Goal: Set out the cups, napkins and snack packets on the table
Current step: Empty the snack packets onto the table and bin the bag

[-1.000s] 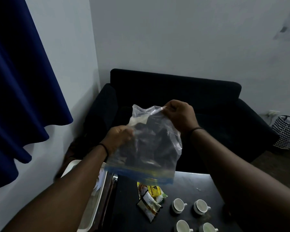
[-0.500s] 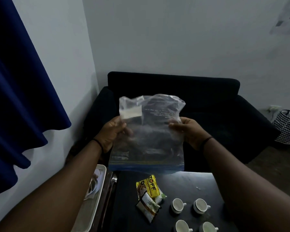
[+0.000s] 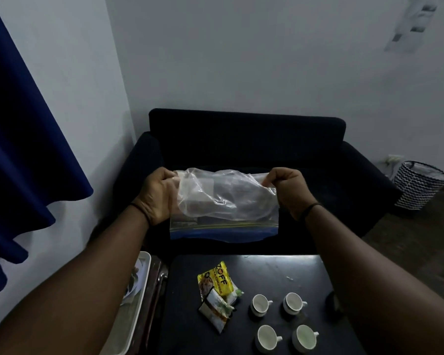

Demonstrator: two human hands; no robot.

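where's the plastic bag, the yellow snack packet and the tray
plastic bag (image 3: 223,201): head view, on its clear crumpled middle.
yellow snack packet (image 3: 217,278): head view, on its printed front.
tray (image 3: 145,267): head view, on its white right rim.

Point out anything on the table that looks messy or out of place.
The snack packets lie in an overlapping heap, tilted, not spread out. The four cups stand upright in a neat square. No napkins show on the table. Nothing looks spilled or damaged.
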